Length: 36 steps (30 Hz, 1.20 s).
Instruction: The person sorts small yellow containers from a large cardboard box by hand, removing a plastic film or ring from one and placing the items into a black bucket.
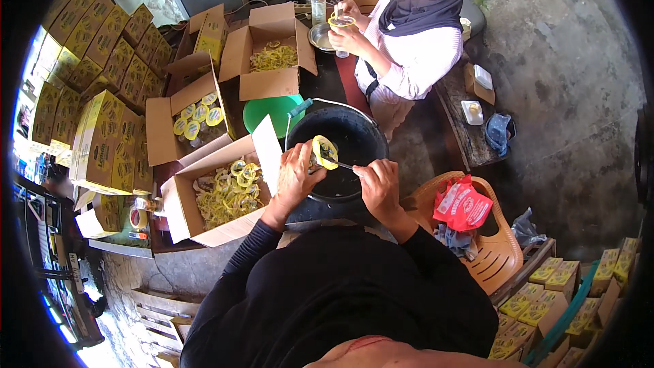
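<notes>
My left hand (293, 180) is closed around a small plastic cup (327, 152) with a yellow rim, tilted over a large black bucket (361, 138). In my right hand (380, 191) is a thin dark tool (345, 165), its tip at the cup's rim. Whether the tool is a knife cannot be made out. The black bucket has a wire handle with a green grip (301, 108). Left of my left hand stands an open carton (182, 206) full of yellow-rimmed strips and scraps.
A green basin (262, 110) sits behind the bucket. More open cartons (235, 61) hold cups and scraps, with stacked yellow boxes (112, 136) at far left. Across the bucket, a person (419, 54) handles another cup. An orange chair (494, 259) with a red bag (463, 204) stands right.
</notes>
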Motion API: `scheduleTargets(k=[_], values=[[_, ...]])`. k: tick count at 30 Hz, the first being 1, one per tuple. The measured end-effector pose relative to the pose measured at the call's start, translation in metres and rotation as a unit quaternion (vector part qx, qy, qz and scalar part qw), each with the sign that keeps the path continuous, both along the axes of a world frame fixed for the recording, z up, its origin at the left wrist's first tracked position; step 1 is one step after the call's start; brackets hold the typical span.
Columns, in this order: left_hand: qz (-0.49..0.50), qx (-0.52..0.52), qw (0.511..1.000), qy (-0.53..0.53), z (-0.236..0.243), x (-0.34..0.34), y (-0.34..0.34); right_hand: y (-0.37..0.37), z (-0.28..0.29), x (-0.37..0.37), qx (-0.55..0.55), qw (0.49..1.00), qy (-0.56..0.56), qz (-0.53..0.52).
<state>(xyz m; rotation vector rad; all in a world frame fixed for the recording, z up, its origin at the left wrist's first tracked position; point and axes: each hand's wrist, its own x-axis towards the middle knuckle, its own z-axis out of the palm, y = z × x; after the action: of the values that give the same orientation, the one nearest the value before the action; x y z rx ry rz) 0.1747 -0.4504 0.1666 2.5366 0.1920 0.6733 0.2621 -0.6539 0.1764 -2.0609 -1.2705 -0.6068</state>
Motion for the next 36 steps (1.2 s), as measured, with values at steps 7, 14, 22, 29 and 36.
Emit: scheduleTargets(k=[7,14,22,29,36], values=[[-0.043,-0.07,0.996,0.02,-0.005,0.001,0.001,0.002,-0.01,-0.005,-0.012,0.999,-0.023,-0.025],[-0.061,-0.144,0.985,0.07,-0.022,-0.005,0.014,0.01,-0.016,-0.01,0.008,0.998,0.052,-0.02],[-0.036,-0.085,0.995,0.043,-0.014,-0.007,0.025,0.009,-0.012,-0.007,0.028,0.994,0.105,-0.013],[-0.05,-0.067,0.996,0.016,-0.005,-0.012,0.024,0.011,-0.013,-0.011,-0.002,0.998,0.057,0.003],[-0.064,-0.08,0.993,0.054,-0.012,-0.013,0.011,0.02,-0.023,-0.015,-0.022,1.0,0.017,0.006]])
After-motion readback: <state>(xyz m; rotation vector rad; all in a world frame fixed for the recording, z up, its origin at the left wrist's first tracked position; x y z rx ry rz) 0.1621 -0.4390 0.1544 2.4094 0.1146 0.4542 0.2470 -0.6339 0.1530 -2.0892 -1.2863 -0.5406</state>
